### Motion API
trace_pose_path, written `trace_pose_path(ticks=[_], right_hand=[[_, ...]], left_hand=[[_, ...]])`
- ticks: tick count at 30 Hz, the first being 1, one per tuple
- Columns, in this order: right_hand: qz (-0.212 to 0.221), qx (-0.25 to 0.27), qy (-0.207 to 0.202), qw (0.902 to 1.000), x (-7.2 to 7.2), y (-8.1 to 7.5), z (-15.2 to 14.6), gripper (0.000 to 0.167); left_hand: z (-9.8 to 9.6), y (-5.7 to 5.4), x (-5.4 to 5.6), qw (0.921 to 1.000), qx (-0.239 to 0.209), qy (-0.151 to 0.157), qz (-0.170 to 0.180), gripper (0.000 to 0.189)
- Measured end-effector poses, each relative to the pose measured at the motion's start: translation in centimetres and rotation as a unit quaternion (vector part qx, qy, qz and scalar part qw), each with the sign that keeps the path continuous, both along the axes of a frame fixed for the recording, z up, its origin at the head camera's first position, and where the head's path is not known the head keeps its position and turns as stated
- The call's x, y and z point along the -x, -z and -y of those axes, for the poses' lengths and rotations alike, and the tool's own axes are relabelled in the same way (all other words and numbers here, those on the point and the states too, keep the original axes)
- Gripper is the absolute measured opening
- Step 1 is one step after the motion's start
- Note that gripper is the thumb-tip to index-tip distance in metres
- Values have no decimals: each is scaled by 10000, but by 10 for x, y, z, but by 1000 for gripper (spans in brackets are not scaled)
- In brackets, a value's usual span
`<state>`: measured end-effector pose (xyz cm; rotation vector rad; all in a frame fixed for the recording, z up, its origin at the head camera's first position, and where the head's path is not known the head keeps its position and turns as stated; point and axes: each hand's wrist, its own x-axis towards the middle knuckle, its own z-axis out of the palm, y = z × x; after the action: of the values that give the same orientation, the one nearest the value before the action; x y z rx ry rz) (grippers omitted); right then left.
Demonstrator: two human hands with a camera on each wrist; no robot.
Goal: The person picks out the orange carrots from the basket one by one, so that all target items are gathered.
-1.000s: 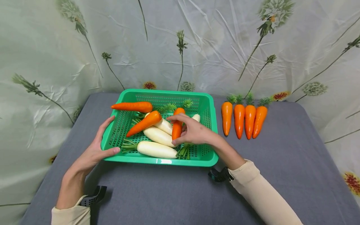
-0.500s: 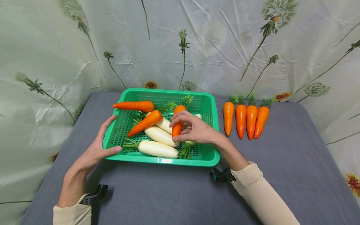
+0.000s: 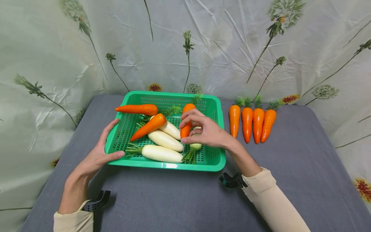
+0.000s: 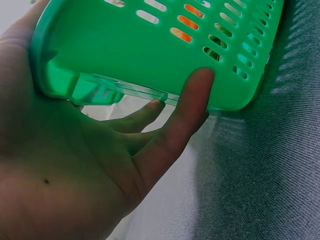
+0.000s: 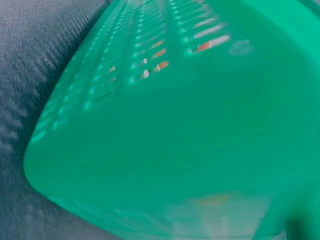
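A green plastic basket [image 3: 185, 167] sits on the table with white radishes [image 3: 162, 154] and carrots in it. My left hand [image 3: 94, 158] holds its left end, thumb over the rim, and in the left wrist view the fingers [image 4: 187, 105] lie along the outer wall. Over the basket's right half, my right hand [image 3: 210, 130] pinches an orange carrot [image 3: 185, 129] between thumb and fingers, its leafy top pointing away. Two more carrots lie in the basket, one across the far left rim [image 3: 137, 109], the other on the radishes. In the right wrist view, the basket wall [image 5: 150, 125] hides this hand.
Several carrots [image 3: 247, 124] lie in a row on the grey cloth [image 3: 162, 199], right of the basket, leafy tops toward the back. Behind the table hangs a pale curtain [image 3: 162, 64] printed with flowers. Dark straps [image 3: 97, 202] are on both wrists.
The right hand has shifted slightly right and away with the pinched carrot, showing more of the radish beneath. The left hand keeps its place on the basket.
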<state>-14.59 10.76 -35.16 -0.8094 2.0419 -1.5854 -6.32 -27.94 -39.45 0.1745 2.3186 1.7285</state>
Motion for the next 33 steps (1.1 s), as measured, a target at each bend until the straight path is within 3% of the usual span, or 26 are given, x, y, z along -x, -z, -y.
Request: trace_pose_path(ticks=[13,33], right_hand=[[-491,107,109,9987,1,-7,-21,37],[-885,174,474,9948,3,-15,-55,36]], left_hand=[[3,0,-2,9998,151,-78,80,104],[2,1,-2,9999,120,-27,66,103]])
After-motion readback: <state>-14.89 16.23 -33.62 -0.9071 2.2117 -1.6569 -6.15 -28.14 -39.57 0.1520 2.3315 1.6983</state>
